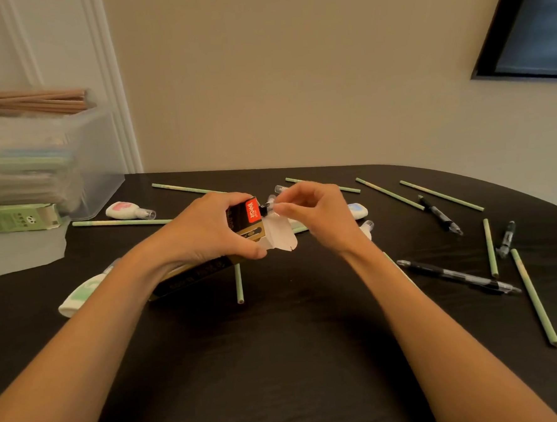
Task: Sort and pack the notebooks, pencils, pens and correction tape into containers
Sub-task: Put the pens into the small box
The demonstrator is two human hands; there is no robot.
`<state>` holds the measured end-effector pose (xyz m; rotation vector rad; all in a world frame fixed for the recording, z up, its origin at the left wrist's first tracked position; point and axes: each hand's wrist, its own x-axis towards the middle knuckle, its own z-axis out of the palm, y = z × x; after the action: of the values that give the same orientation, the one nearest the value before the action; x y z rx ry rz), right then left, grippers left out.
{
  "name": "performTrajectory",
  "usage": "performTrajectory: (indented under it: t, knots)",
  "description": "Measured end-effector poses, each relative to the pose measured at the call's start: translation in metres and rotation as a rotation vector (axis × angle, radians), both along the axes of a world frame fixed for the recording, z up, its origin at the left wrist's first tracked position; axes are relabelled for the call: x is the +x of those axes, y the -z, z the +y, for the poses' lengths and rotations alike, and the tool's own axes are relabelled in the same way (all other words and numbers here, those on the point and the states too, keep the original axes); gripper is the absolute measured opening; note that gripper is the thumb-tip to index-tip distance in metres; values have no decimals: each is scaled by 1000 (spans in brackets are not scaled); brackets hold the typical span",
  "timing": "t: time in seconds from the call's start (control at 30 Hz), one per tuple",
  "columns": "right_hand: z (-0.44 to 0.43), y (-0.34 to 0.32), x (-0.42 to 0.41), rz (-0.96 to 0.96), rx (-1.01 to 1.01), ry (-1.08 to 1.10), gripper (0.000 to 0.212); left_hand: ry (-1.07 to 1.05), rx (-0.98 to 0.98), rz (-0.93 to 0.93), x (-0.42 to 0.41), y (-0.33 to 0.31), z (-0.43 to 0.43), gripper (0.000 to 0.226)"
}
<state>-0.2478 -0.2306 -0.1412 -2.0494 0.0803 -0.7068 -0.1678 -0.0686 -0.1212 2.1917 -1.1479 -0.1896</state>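
Now my left hand (206, 230) grips the box (244, 213) over the tabletop (295, 340), and my right hand (316, 215) pinches a pen (268, 206) at its open mouth. I'd hold the box steady, keep the flap (282, 240) clear, line the pen with the box's length and slide it in gently, never forcing.

Both forearms are bare, entering from the near edge of the bench and converging toward its middle. Left hand (206, 230): back of hand up, fingers curled over the top of a pen box (238, 218), thumb pressed against its near side. Right hand (318, 216): wrist slightly raised, thumb and forefinger pinching the end of a pen (267, 207) at the box mouth; other fingers loosely bent.
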Motion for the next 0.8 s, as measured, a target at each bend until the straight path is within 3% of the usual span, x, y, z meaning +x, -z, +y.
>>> performTrajectory:
  t: [0.1,0.3,0.47,0.67,0.8]
  knots:
    - [3,-1,1,14,-60,25,14,6,45,-16,0,1,-2,78]
    - [10,3,5,80,-110,37,5,83,34,-8,-9,1,-3,52]
    - [-2,-4,-2,98,-74,30,8,51,7,24,-5,-2,-1,65]
    - [4,-4,0,89,-87,10,7,100,27,18,-11,-3,-2,50]
    - [-1,-6,-2,47,-114,32,15,112,-5,82,-11,-9,0,56]
